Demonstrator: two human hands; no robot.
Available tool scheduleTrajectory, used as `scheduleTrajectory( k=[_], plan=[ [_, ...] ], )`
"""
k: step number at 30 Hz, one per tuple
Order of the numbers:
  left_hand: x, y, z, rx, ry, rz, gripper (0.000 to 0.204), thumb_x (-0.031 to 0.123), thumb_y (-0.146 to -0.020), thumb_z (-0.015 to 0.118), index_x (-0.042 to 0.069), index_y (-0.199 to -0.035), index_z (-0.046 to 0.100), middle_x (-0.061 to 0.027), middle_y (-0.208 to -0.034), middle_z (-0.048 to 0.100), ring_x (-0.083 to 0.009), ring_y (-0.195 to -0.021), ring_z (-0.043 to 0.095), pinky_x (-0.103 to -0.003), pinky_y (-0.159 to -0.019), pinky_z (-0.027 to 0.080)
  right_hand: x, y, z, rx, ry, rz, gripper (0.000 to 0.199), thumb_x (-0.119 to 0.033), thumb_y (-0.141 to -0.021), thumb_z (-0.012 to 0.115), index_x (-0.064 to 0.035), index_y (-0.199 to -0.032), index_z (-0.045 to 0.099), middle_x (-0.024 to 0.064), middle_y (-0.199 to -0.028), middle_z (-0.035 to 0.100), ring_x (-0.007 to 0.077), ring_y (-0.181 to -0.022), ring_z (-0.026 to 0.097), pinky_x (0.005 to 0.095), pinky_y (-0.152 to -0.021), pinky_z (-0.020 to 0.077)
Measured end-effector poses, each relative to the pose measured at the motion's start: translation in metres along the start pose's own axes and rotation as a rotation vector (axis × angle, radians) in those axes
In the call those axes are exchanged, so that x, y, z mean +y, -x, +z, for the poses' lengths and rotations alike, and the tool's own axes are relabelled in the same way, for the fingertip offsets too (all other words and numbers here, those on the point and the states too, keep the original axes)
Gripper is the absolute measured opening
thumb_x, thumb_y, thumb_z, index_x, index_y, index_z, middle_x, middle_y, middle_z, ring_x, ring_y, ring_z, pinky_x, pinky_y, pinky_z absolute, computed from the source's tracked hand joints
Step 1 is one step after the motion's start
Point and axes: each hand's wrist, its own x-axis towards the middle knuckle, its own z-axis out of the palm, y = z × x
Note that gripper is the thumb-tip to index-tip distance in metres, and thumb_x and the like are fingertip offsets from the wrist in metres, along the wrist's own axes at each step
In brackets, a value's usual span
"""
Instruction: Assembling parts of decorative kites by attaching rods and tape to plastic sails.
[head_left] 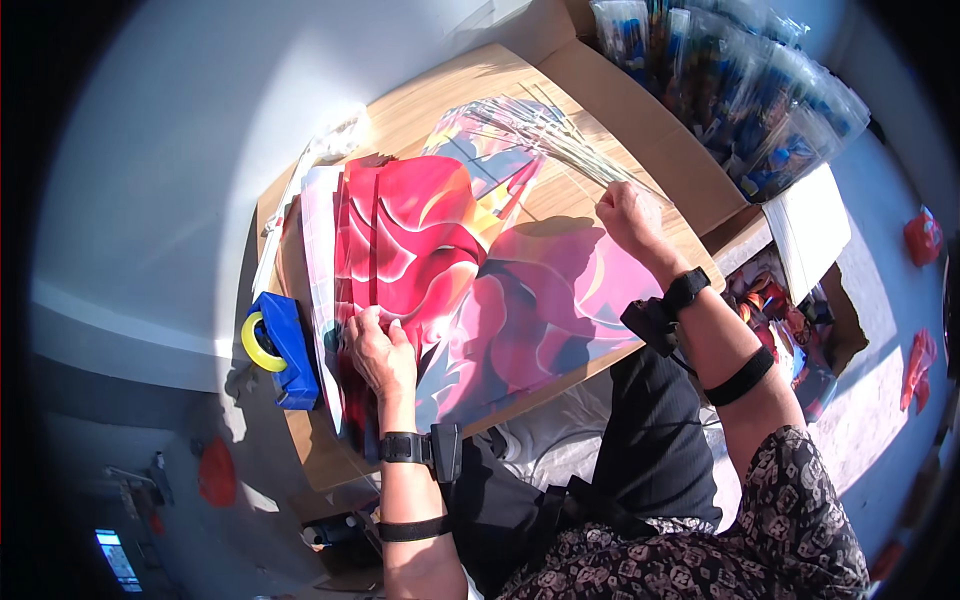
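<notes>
A stack of red, pink and orange printed fabric sheets lies across a wooden board. My left hand rests on the near left edge of the stack, fingers pinching the fabric edge. My right hand reaches to the far right of the board and grips one end of a fanned bundle of thin pale rods, which lies over the fabric's far end. Both wrists wear black straps with small devices.
A blue tape dispenser with a yellow roll sits at the board's left edge. An open cardboard box holds several clear-wrapped blue packages at the far right. Another box of colourful items stands below it. Red objects lie on the floor.
</notes>
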Motion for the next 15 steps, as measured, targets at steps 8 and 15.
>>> scheduleTrajectory(
  k=[8, 15],
  plan=[
    [0.074, 0.051, 0.008, -0.356, 0.833, -0.166, 0.021, 0.017, -0.088, 0.066, -0.001, -0.099, 0.063, -0.0085, -0.080, 0.065, -0.0143, -0.068, 0.060, -0.026, -0.061, 0.047, -0.068, 0.139, -0.013, -0.247, -0.783, 0.306, 0.018, -0.013, -0.084, 0.063, 0.0047, -0.082, 0.062, 0.0046, -0.064, 0.059, 0.0094, -0.062, 0.054, 0.0274, -0.057, 0.0449],
    [0.099, 0.121, -0.004, -0.479, 1.178, -0.459, 0.003, 0.002, -0.087, 0.063, 0.000, -0.090, 0.062, -0.0014, -0.074, 0.063, -0.0055, -0.060, 0.054, -0.020, -0.053, 0.041, -0.101, 0.244, -0.003, -0.446, -1.006, 0.349, 0.016, -0.011, -0.086, 0.064, 0.0042, -0.085, 0.060, 0.0037, -0.067, 0.058, 0.0086, -0.065, 0.049, 0.0276, -0.059, 0.0445]
  ],
)
